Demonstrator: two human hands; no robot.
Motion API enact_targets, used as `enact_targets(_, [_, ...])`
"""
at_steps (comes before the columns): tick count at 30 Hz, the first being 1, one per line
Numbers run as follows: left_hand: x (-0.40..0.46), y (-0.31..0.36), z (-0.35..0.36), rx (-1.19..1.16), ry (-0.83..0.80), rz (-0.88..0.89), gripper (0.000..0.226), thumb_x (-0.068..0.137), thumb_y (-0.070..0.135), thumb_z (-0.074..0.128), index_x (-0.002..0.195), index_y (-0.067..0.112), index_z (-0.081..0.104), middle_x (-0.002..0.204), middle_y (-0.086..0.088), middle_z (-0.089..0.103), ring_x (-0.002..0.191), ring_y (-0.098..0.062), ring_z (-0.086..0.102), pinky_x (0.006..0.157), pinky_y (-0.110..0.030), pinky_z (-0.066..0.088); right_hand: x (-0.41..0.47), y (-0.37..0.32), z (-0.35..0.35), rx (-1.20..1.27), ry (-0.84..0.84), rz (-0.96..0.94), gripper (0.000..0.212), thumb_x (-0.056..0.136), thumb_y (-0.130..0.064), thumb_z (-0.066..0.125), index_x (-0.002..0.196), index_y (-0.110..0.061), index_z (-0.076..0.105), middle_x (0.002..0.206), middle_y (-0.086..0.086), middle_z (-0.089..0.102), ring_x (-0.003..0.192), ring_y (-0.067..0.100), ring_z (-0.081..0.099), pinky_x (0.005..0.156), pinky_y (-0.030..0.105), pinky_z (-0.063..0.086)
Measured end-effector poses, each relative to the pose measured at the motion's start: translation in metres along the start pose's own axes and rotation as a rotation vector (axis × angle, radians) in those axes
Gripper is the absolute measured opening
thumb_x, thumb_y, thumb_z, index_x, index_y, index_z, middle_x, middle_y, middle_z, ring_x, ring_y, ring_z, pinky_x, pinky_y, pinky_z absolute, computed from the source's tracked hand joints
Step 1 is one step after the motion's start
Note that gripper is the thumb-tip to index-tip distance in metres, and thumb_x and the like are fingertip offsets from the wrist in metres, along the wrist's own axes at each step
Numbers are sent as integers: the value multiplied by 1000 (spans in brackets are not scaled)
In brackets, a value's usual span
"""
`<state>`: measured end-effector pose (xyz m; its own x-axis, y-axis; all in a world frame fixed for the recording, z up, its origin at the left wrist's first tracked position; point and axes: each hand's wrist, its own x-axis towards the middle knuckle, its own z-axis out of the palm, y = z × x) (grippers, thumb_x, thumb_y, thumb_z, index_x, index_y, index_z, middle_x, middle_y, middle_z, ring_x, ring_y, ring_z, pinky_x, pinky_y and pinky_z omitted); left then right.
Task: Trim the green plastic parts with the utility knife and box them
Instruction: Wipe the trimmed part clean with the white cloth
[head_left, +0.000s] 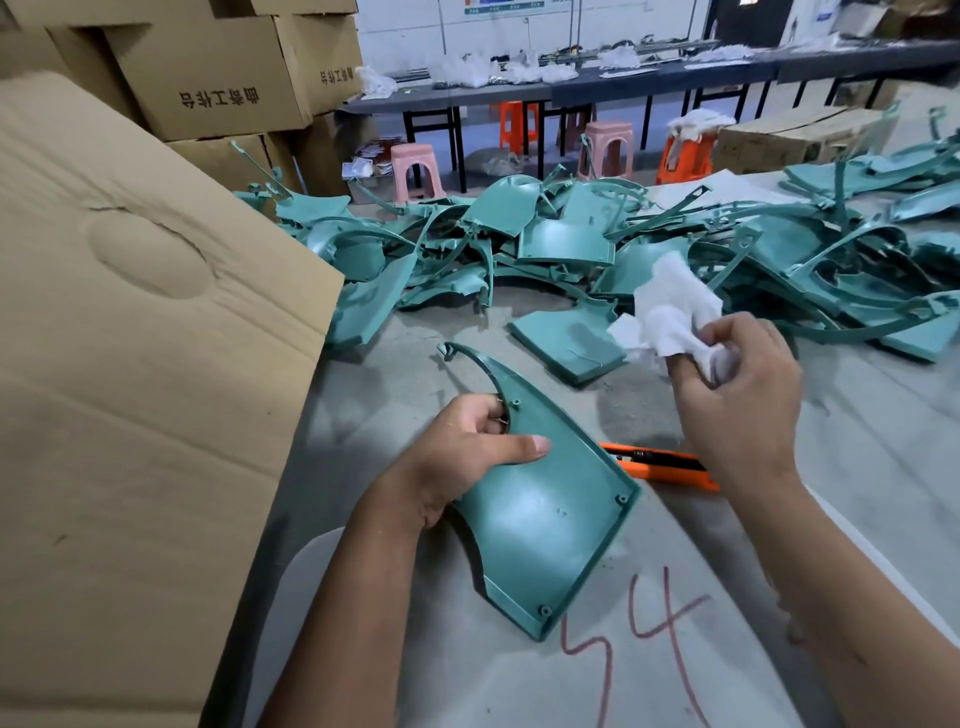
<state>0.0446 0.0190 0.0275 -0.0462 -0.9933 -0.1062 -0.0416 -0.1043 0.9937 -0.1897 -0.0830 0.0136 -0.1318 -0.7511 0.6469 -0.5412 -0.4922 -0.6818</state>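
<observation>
1. A large cardboard flap (140, 332) fills the left side of the frame, with an oval dent pressed into it near its upper part.
2. Stacked cardboard boxes (208, 78) with printed characters sit in the upper left of the frame.
3. The left hand (467, 457) is at lower centre, fingers closed on a green plastic part (540, 499); the thumb lies flat across its face and the other fingers curl round its curved left edge.
4. That part is a curved fin shape, its narrow hooked tip pointing toward the upper left and its wide end toward the bottom of the frame, lying on or just above the grey table (857, 415).
5. Red marks reading "54" (639, 634) are written on the table at bottom centre.
6. An orange utility knife (660, 465) lies on the table just right of the held part, partly hidden by the right wrist.
7. The right hand (737, 395), right of centre, is bunched tight around a white cloth (670, 306), which sticks up above the fingers.
8. A heap of green plastic parts (566, 234) spreads across the table through the middle of the frame to the right edge.
9. Pink and orange stools (415, 169) stand under a long dark bench at the top.
</observation>
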Motion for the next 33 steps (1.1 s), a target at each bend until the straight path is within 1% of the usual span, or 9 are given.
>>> enact_targets(2, [-1, 1, -1, -1, -1, 5, 21, 77, 16, 78, 98, 11, 76, 97, -13, 78, 83, -23, 77, 66, -25, 58, -2, -13, 0, 389, -107, 94, 19, 86, -25, 72, 91, -26, 54, 79, -10, 57, 65, 6, 46, 58, 21, 36])
enact_targets(5, [0, 1, 0, 14, -2, 4, 17, 78, 16, 79, 95, 15, 76, 91, -6, 79, 77, -17, 76, 64, -22, 56, -11, -29, 3, 776, -458, 259, 34, 84, -18, 68, 117, -20, 60, 109, 0, 71, 89, 12, 65, 74, 29, 50])
enact_targets(7, [0, 2, -1, 38, 7, 16, 10, 81, 16, 80, 82, 25, 78, 77, 6, 76, 68, -8, 72, 60, -16, 51, -20, -37, 5, 830, -694, 278, 34, 90, -27, 67, 124, -21, 66, 113, 4, 74, 96, 18, 68, 81, 32, 52])
enact_targets(11, [2, 1, -2, 57, -7, 31, 23, 78, 17, 78, 101, 13, 78, 102, -14, 78, 94, -21, 74, 84, -27, 56, -29, -46, 10, 518, -877, 127, 21, 101, -35, 64, 86, -21, 69, 66, -15, 59, 56, 3, 51, 52, 15, 41])
enact_targets(15, [3, 3, -5, -190, 84, 18, 30, 81, 37, 74, 97, 12, 77, 92, -11, 76, 91, -26, 70, 82, -32, 54, -27, -45, 10, 455, -722, 191, 24, 96, -17, 73, 78, -4, 63, 53, 4, 50, 43, 14, 44, 39, 23, 34])
enact_targets(18, [2, 8, -6, -472, 62, 31, 69, 79, 58, 68, 124, 5, 66, 121, -26, 69, 111, -36, 65, 103, -52, 48, -23, -46, 10, 581, -396, 384, 12, 92, -20, 77, 83, -14, 73, 59, 4, 64, 51, 15, 55, 43, 25, 43])
enact_targets(23, [-1, 5, 22, -308, -30, 29, 63, 75, 26, 82, 132, 15, 60, 125, -9, 72, 110, -28, 71, 85, -39, 60, -20, -37, 15, 670, -106, 554, 25, 93, -30, 78, 82, -9, 73, 74, 1, 68, 67, 16, 57, 62, 34, 48])
enact_targets(27, [-2, 3, 12, -245, -18, 55, 36, 75, 3, 73, 110, 11, 75, 110, -11, 77, 95, -26, 75, 75, -31, 60, -13, -27, 14, 620, -106, 564, 35, 99, -33, 70, 72, -11, 66, 58, -5, 61, 51, 11, 53, 47, 23, 44])
enact_targets(33, [-9, 1, -25, -167, 154, 140, 30, 72, 4, 73, 99, 16, 81, 104, -12, 78, 92, -25, 77, 73, -27, 59, 2, 11, -2, -89, -64, 224, 29, 96, -27, 63, 70, -15, 57, 72, 10, 55, 75, 29, 47, 62, 37, 25])
